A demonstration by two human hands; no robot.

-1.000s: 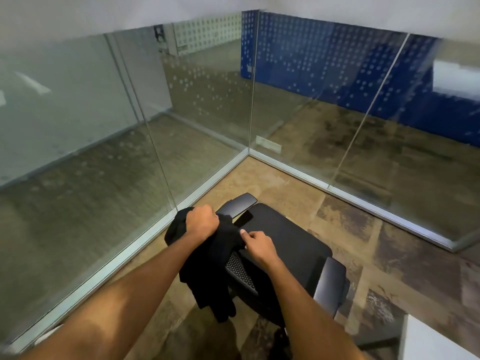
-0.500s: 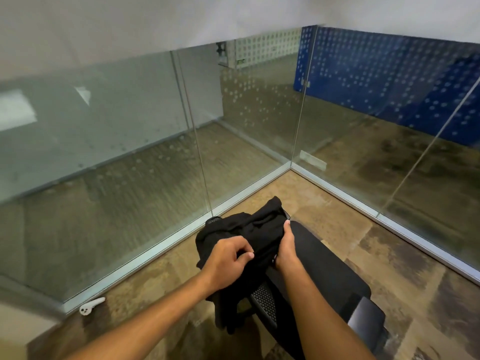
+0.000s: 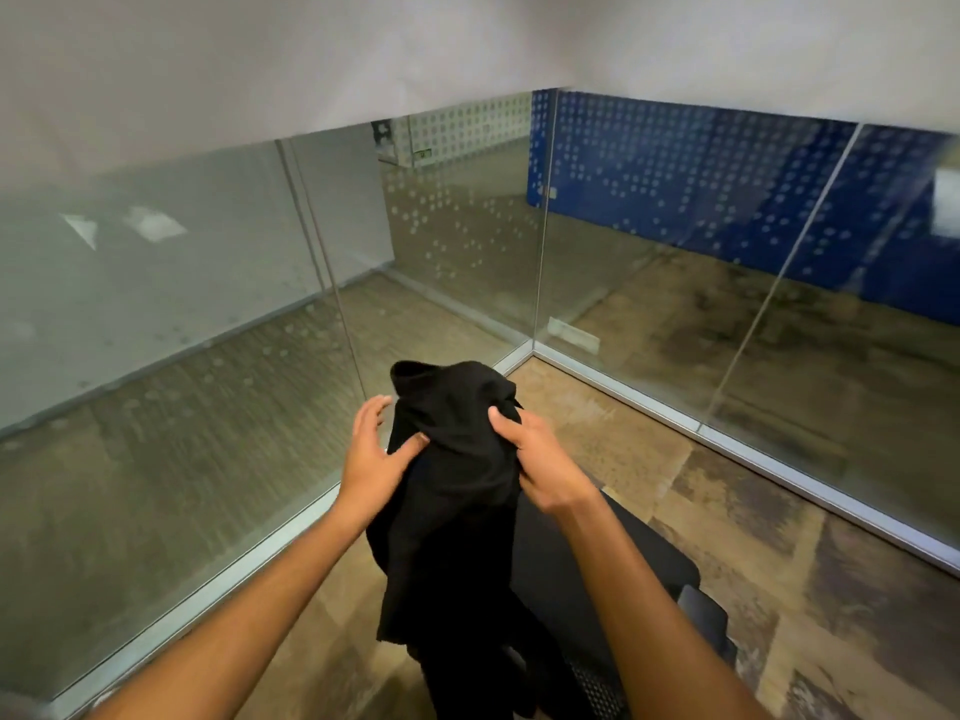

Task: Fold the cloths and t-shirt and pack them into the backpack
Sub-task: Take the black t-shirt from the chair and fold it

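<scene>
Hanging in the air between two bare hands, a crumpled black fabric garment (image 3: 457, 459) sits in the lower middle of the head view, its upper part bunched into a hump and its lower part trailing down in loose folds. Whether it is a cloth or the t-shirt cannot be told from its bunched shape.

The right hand (image 3: 540, 470) grips the garment at its right upper side: the thumb presses across the front of the fabric and the fingers curl behind it, out of sight. The left hand (image 3: 376, 459) lies against the garment's left side with its fingers spread and nearly straight, pointing up beside the cloth; its thumb reaches across onto the front of the fabric. It touches rather than clenches the cloth.

Below and behind the garment stands a black office chair (image 3: 613, 574), its seat partly hidden by the hanging fabric, with a dark armrest (image 3: 701, 615) at its right side. The chair stands on a brown patterned carpet floor (image 3: 779, 537). Clear glass partition walls (image 3: 182, 356) with small pale dots meet in a corner beyond the hands, and a blue dotted wall (image 3: 727, 189) shows through the right-hand pane.
</scene>
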